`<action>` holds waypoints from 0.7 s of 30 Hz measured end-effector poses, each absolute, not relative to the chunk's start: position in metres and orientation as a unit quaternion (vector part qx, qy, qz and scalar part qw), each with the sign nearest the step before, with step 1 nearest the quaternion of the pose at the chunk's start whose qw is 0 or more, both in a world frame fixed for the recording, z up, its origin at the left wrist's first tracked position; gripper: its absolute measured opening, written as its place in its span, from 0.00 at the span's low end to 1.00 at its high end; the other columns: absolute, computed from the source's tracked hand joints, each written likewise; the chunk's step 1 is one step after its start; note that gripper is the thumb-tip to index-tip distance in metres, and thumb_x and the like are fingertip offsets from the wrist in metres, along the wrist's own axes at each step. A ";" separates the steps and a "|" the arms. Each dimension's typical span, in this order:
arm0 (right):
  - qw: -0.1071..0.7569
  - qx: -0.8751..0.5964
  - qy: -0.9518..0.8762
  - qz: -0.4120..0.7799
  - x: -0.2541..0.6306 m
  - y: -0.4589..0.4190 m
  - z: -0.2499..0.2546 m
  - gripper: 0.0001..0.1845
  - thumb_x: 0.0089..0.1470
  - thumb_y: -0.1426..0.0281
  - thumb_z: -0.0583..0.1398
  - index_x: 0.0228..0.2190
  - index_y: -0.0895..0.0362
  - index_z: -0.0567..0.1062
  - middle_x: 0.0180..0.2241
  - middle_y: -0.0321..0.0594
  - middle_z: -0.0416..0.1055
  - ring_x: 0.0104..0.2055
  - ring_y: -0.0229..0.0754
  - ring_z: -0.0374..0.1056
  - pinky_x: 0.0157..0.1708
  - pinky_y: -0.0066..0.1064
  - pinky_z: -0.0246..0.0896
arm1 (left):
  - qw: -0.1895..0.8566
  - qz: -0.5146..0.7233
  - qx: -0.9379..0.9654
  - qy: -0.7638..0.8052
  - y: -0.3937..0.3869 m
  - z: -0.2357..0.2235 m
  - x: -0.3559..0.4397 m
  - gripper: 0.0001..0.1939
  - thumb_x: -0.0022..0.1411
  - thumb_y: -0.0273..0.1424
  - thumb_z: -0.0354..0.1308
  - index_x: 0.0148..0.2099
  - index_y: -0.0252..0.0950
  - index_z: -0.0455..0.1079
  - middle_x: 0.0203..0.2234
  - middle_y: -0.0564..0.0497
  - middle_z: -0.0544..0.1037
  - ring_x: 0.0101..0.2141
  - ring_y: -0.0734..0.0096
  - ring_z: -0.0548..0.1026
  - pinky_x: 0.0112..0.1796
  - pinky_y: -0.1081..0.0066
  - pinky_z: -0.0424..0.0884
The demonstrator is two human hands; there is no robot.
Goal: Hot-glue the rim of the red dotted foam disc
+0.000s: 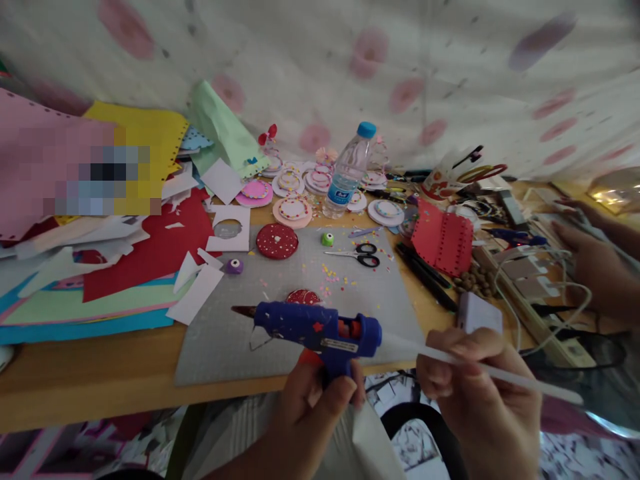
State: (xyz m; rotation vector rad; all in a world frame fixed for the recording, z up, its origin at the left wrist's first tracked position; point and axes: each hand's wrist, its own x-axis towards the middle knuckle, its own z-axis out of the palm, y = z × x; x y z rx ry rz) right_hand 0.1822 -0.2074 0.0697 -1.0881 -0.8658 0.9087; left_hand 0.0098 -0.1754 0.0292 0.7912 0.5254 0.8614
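Note:
My left hand point(320, 400) is wrapped round the handle of a blue glue gun point(300, 325), its nozzle pointing left above the grey cutting mat point(215, 347). Pinched in my right hand point(485, 393) is a long translucent glue stick point(530, 381), which points at the rear of the gun. Whether its tip touches the gun's opening is hard to make out. Behind the gun a dark red speckled disc point(303, 297) is partly hidden. Another red disc point(277, 241), black-handled scissors point(367, 255), a green punch point(327, 239) and a purple punch point(234, 266) lie farther back.
A water bottle point(345, 177) stands among small decorated paper hats point(293, 208). Coloured paper point(145, 260) and scraps fill the left. On the right are a power strip point(530, 300) with cables, black pens point(425, 275) and another person's hand point(595, 260).

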 end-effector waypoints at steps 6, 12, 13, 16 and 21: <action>0.639 -0.529 -0.465 0.310 0.190 -0.203 0.064 0.03 0.53 0.68 0.65 0.32 0.52 0.78 0.24 0.37 0.72 0.26 0.39 0.68 0.22 0.30 0.63 | 0.857 0.378 0.266 0.229 -0.171 0.023 0.012 0.18 0.63 0.44 0.59 0.46 0.34 0.69 0.25 0.53 0.69 0.27 0.76 0.66 0.32 0.72 0.61; 0.635 -0.557 -0.491 0.212 0.190 -0.192 0.057 0.02 0.52 0.71 0.66 0.31 0.55 0.79 0.25 0.38 0.74 0.29 0.43 0.71 0.24 0.33 0.63 | 0.880 0.366 0.195 0.230 -0.168 0.018 0.006 0.18 0.61 0.43 0.61 0.46 0.34 0.71 0.26 0.53 0.69 0.27 0.76 0.66 0.32 0.73 0.61; 0.636 -0.555 -0.493 0.209 0.187 -0.190 0.056 0.02 0.51 0.70 0.66 0.31 0.55 0.79 0.24 0.38 0.73 0.28 0.43 0.70 0.24 0.33 0.63 | 0.879 0.369 0.192 0.233 -0.167 0.018 0.005 0.18 0.61 0.43 0.62 0.46 0.34 0.71 0.26 0.53 0.69 0.27 0.77 0.66 0.32 0.73 0.61; 0.643 -0.544 -0.498 0.208 0.176 -0.184 0.056 0.03 0.52 0.69 0.66 0.29 0.55 0.77 0.21 0.36 0.72 0.25 0.41 0.69 0.24 0.32 0.62 | 0.873 0.375 0.196 0.243 -0.167 0.016 0.002 0.18 0.61 0.43 0.62 0.46 0.34 0.71 0.26 0.53 0.69 0.28 0.77 0.66 0.32 0.73 0.61; 0.626 -0.539 -0.511 0.238 0.167 -0.177 0.055 0.03 0.54 0.73 0.63 0.33 0.55 0.78 0.24 0.36 0.73 0.25 0.39 0.70 0.23 0.31 0.64 | 0.862 0.377 0.222 0.255 -0.170 0.013 0.000 0.19 0.61 0.44 0.62 0.45 0.34 0.71 0.26 0.52 0.70 0.28 0.76 0.66 0.32 0.73 0.62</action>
